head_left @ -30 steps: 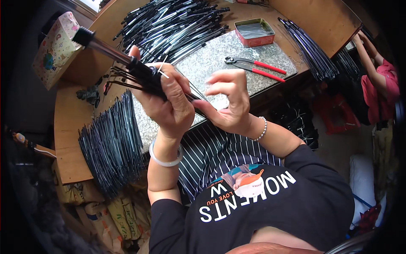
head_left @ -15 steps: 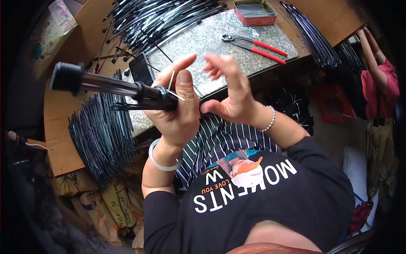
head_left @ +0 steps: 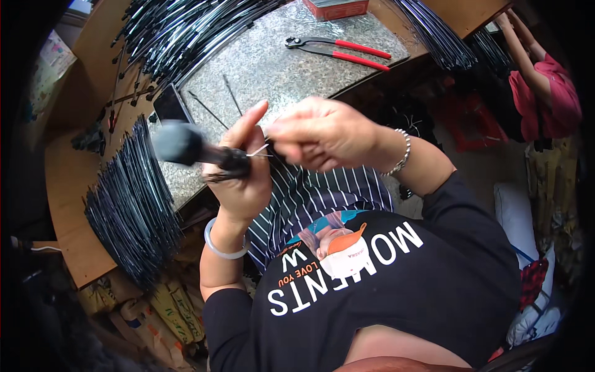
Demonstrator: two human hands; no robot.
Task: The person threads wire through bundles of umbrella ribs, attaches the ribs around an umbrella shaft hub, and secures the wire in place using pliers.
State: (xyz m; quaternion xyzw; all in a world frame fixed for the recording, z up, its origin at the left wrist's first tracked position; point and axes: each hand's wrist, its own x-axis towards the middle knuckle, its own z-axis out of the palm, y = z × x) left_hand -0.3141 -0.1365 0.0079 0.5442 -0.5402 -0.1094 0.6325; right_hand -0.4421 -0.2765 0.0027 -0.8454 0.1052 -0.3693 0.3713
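Note:
My left hand (head_left: 245, 189) is wrapped round a dark rod-like bundle with a thick black end cap (head_left: 178, 142), which points up toward me and is blurred by motion. A thin white tie (head_left: 259, 150) goes about the bundle beside my left thumb. Curled and pinched together, my right hand (head_left: 338, 133) is at the loose end of this tie, its fingertips smeared. Beyond the hands, two thin dark rods (head_left: 232, 96) stick out over the grey speckled board (head_left: 248, 68).
Red-handled pincers (head_left: 362, 57) lie on the board, with a red tin (head_left: 338, 9) behind. Black rods are piled at the far left (head_left: 180, 31), near left (head_left: 133, 204) and far right (head_left: 434, 34). A dark phone-like slab (head_left: 170, 104) touches the board. Another person's arm (head_left: 527, 62) shows at right.
My right hand has gone from open and apart to closed at the white tie. The capped bundle has swung, its cap moving right and down. The whole view has shifted.

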